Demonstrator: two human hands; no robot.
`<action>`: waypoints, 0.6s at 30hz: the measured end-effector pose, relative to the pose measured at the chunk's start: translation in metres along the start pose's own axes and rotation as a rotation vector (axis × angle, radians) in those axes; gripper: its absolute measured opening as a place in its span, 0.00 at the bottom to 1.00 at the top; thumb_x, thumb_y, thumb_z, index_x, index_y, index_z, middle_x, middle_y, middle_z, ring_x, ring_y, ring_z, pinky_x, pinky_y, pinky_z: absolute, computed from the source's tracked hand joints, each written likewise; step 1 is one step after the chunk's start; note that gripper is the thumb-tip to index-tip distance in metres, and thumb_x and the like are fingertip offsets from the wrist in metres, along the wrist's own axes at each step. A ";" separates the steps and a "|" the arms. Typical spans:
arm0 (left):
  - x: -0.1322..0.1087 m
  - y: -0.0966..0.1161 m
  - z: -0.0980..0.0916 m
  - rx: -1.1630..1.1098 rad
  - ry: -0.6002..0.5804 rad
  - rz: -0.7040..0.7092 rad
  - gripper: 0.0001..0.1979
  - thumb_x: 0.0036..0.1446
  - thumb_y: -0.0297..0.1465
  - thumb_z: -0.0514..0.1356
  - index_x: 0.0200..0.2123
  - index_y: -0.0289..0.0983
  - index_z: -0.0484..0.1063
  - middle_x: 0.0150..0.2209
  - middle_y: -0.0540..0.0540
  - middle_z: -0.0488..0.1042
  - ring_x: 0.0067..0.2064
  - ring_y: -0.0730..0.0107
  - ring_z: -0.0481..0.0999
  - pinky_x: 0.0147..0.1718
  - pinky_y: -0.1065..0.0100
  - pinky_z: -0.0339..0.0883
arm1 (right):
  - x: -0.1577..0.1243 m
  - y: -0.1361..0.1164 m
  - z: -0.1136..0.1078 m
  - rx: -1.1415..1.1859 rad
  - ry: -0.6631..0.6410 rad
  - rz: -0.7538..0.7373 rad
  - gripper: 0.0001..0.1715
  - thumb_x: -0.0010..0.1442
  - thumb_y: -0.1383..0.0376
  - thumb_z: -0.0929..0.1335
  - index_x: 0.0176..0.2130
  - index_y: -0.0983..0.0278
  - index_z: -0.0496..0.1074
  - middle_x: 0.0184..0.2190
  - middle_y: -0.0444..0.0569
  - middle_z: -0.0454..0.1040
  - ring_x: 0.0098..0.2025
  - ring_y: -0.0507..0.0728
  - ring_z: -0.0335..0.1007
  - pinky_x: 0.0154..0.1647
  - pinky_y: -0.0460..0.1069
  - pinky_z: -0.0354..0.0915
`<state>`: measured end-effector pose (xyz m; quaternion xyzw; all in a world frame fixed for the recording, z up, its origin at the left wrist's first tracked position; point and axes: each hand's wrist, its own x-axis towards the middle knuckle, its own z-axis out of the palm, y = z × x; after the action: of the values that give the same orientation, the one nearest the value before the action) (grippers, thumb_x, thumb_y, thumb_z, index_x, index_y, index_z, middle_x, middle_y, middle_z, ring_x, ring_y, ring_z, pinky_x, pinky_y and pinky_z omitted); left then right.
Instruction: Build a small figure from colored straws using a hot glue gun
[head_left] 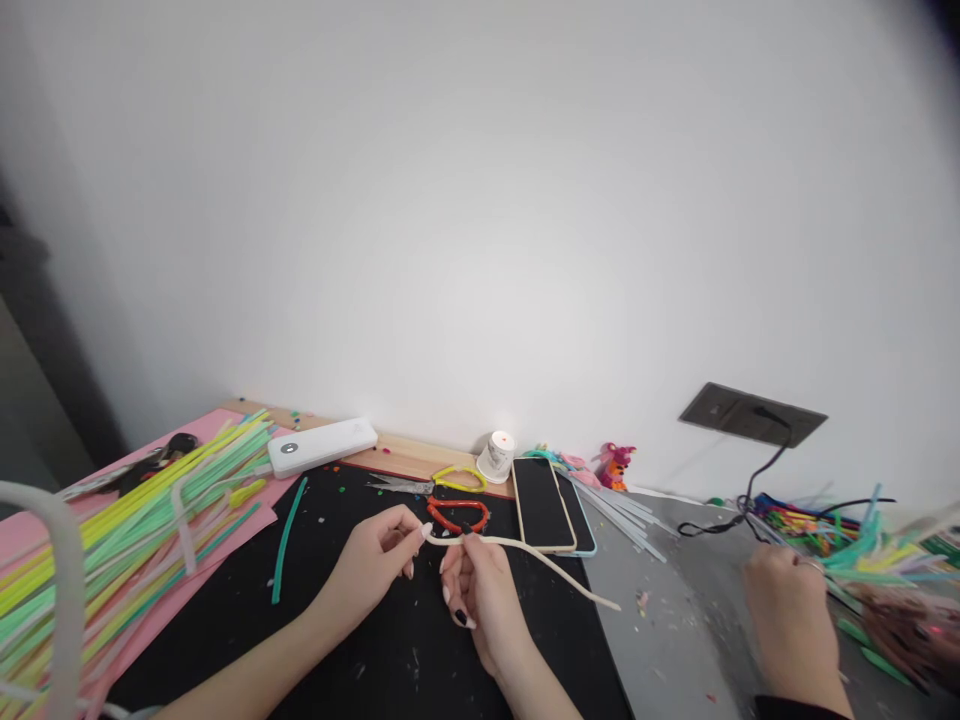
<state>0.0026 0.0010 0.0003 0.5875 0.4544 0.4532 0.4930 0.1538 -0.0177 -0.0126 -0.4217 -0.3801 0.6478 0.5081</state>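
Observation:
Both my hands pinch a long cream straw (551,565) over a black mat (360,640). My left hand (371,565) grips its left end between thumb and fingertips. Close beside it, my right hand (476,590) pinches the same straw a little further along. From there the straw runs free to the right and down, past the phones. Just behind my fingers lie scissors (450,500) with yellow and red-orange handles.
A heap of green and yellow straws (127,530) covers pink paper at left, by a white box (322,446). Two phones (544,503) and a small cup (496,456) lie behind. At right another person's hand (791,620) touches coloured straws (870,550).

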 end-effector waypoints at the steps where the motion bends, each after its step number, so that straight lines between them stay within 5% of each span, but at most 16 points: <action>1: 0.001 0.000 -0.002 0.025 0.008 0.005 0.12 0.54 0.38 0.58 0.23 0.38 0.66 0.17 0.56 0.65 0.21 0.71 0.67 0.25 0.71 0.60 | 0.000 -0.003 0.000 0.007 0.001 0.009 0.29 0.55 0.45 0.66 0.22 0.68 0.70 0.11 0.43 0.66 0.08 0.43 0.47 0.09 0.41 0.35; 7: 0.011 -0.001 -0.015 0.182 0.067 0.001 0.14 0.52 0.40 0.59 0.20 0.39 0.65 0.17 0.56 0.65 0.19 0.71 0.66 0.21 0.71 0.58 | -0.002 -0.016 -0.005 -0.025 -0.051 0.189 0.30 0.54 0.43 0.66 0.28 0.69 0.71 0.13 0.45 0.70 0.08 0.43 0.50 0.08 0.40 0.37; 11: 0.019 0.000 -0.028 0.223 0.029 -0.015 0.12 0.50 0.41 0.61 0.27 0.37 0.72 0.23 0.54 0.71 0.18 0.72 0.69 0.20 0.71 0.61 | -0.001 -0.020 -0.010 -0.096 -0.085 0.161 0.28 0.54 0.44 0.66 0.29 0.68 0.71 0.14 0.45 0.70 0.08 0.44 0.50 0.07 0.40 0.38; 14: 0.025 0.010 -0.042 0.205 0.112 -0.007 0.14 0.49 0.41 0.62 0.34 0.36 0.75 0.25 0.52 0.74 0.18 0.73 0.69 0.21 0.70 0.62 | 0.002 -0.034 -0.009 -0.130 -0.029 0.022 0.25 0.54 0.47 0.67 0.30 0.67 0.71 0.16 0.45 0.70 0.10 0.45 0.51 0.08 0.40 0.40; 18: 0.022 0.050 -0.067 0.080 0.283 0.235 0.14 0.51 0.36 0.62 0.42 0.40 0.76 0.27 0.54 0.76 0.24 0.74 0.72 0.28 0.71 0.66 | -0.022 -0.087 -0.010 -0.214 0.155 -0.414 0.14 0.56 0.55 0.68 0.36 0.63 0.72 0.26 0.47 0.73 0.16 0.47 0.56 0.13 0.42 0.46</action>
<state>-0.0547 0.0290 0.0591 0.5859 0.4651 0.5675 0.3440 0.1955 -0.0214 0.0670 -0.4347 -0.4846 0.4515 0.6102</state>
